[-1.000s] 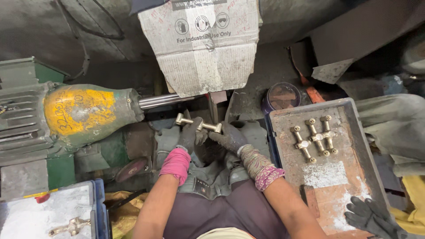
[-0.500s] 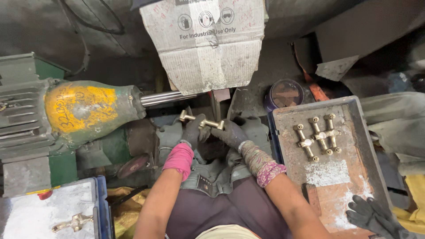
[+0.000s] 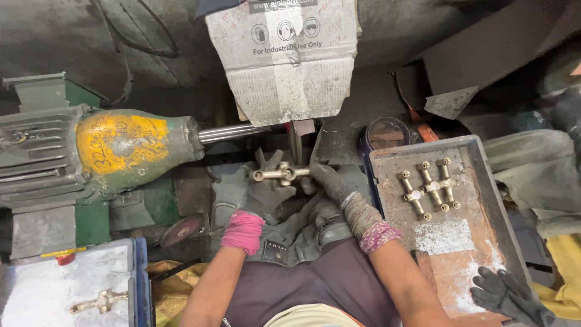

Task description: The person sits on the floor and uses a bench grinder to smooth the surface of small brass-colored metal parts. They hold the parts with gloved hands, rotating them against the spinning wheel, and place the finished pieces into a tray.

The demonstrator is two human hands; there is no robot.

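Both my gloved hands hold one brass cross-shaped fitting [image 3: 280, 174] just below the narrow grinding wheel [image 3: 296, 140]. My left hand [image 3: 260, 192] grips its left end, and my right hand [image 3: 327, 181] grips its right end, close to the wheel. The wheel sits on a steel shaft [image 3: 233, 132] coming out of a green and yellow motor [image 3: 115, 151]. A cardboard sheet [image 3: 290, 60] hangs over the wheel as a cover.
A grey metal tray [image 3: 478, 242] at my right holds three brass fittings [image 3: 426, 188]. A blue-edged tray [image 3: 66, 284] at lower left holds one brass fitting [image 3: 97, 301]. A spare dark glove [image 3: 508, 297] lies lower right; a round lidded tin [image 3: 387, 133] stands behind the tray.
My hands have carried the brass fitting to the right and slightly up, bringing its right end closer to the grinding wheel. The view has shifted a little.
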